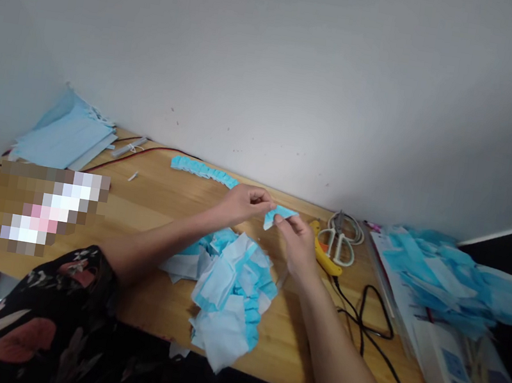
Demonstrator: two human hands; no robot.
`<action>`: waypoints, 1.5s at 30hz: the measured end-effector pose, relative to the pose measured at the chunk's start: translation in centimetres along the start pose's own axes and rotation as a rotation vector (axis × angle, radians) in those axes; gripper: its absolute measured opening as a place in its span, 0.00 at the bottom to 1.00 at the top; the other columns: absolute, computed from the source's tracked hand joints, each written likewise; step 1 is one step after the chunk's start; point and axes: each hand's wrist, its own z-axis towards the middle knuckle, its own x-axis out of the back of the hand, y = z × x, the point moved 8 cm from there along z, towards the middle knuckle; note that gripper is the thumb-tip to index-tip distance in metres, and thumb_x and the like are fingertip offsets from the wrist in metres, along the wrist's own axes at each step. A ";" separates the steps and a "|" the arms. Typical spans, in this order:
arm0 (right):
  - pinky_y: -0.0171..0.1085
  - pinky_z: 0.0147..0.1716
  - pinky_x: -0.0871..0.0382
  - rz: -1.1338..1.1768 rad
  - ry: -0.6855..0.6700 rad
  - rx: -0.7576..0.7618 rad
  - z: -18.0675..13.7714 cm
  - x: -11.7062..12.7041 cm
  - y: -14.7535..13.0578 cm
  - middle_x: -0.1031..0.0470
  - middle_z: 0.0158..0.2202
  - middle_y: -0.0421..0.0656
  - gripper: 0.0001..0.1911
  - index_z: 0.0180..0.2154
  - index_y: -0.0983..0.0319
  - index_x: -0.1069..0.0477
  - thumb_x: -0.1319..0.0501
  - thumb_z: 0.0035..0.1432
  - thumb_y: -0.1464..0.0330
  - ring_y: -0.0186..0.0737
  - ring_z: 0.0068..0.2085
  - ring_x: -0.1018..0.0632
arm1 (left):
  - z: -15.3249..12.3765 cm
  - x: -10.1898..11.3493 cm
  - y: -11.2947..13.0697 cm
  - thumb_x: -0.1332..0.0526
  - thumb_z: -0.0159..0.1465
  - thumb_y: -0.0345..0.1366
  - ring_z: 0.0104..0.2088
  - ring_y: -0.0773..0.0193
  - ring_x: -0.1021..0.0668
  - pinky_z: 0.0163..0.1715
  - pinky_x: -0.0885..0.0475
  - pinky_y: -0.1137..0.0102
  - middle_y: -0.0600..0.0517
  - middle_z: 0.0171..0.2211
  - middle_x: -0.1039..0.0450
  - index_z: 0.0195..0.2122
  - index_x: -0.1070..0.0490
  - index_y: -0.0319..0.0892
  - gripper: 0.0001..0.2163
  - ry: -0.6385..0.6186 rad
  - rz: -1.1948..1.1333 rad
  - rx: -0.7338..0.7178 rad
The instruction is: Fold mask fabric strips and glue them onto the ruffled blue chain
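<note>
My left hand (244, 204) and my right hand (299, 240) pinch the two ends of a small blue paper piece (280, 215) above a wooden table (155, 214). Both hands are closed on it. Just below them lies a loose heap of blue and white paper pieces (230, 291), reaching the table's near edge. A strip of folded blue paper pieces (203, 170) lies along the wall behind my left hand.
White-handled scissors (341, 237) and a yellow tool (326, 257) lie right of my right hand, with a black cable (370, 329) trailing toward me. Blue paper scraps (455, 281) pile on sheets at the right. A stack of blue sheets (63, 135) leans at the back left.
</note>
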 end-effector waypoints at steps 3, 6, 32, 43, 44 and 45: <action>0.34 0.35 0.37 0.006 0.011 0.041 0.2 0.4 -0.7 0.31 0.25 0.37 0.11 0.25 0.59 0.30 0.37 0.56 0.62 0.34 0.30 0.32 | 0.1 -0.1 -0.4 0.40 0.59 0.46 0.24 0.72 0.35 0.25 0.40 0.74 0.56 0.22 0.35 0.27 0.28 0.37 0.15 -0.037 0.001 -0.002; 0.34 0.33 0.38 -0.016 -0.008 0.067 0.3 0.5 -1.1 0.32 0.24 0.36 0.11 0.24 0.59 0.30 0.38 0.57 0.62 0.34 0.29 0.32 | 0.2 -0.3 -0.7 0.41 0.60 0.48 0.25 0.70 0.32 0.27 0.37 0.74 0.56 0.22 0.34 0.27 0.30 0.38 0.17 -0.088 -0.004 -0.001; 0.35 0.32 0.39 -0.166 -0.061 0.082 0.2 -0.1 -0.3 0.33 0.23 0.36 0.14 0.24 0.59 0.33 0.41 0.59 0.59 0.35 0.28 0.32 | 0.2 -0.8 -1.1 0.40 0.59 0.49 0.26 0.69 0.29 0.30 0.33 0.73 0.53 0.24 0.30 0.29 0.29 0.37 0.17 -0.179 0.000 0.037; 0.36 0.33 0.37 -0.259 -0.057 0.069 -0.1 -0.6 -0.4 0.31 0.23 0.37 0.14 0.24 0.59 0.32 0.41 0.58 0.60 0.36 0.28 0.31 | 0.4 0.9 -1.3 0.37 0.56 0.50 0.26 0.69 0.29 0.29 0.35 0.74 0.54 0.22 0.29 0.27 0.26 0.37 0.18 -0.192 0.142 0.098; 0.36 0.34 0.37 -0.258 -0.051 0.066 -0.1 -0.5 -0.3 0.31 0.23 0.37 0.14 0.24 0.59 0.32 0.41 0.59 0.60 0.36 0.28 0.31 | 0.3 0.9 -1.1 0.37 0.57 0.50 0.27 0.68 0.28 0.30 0.34 0.74 0.53 0.23 0.28 0.27 0.26 0.36 0.18 -0.201 0.126 0.104; 0.35 0.34 0.37 -0.251 -0.042 0.061 -0.1 -0.3 -0.1 0.32 0.23 0.37 0.14 0.24 0.59 0.32 0.41 0.59 0.59 0.36 0.28 0.31 | 0.3 0.9 -1.0 0.38 0.57 0.49 0.27 0.68 0.28 0.31 0.33 0.73 0.52 0.24 0.27 0.27 0.26 0.36 0.18 -0.207 0.110 0.109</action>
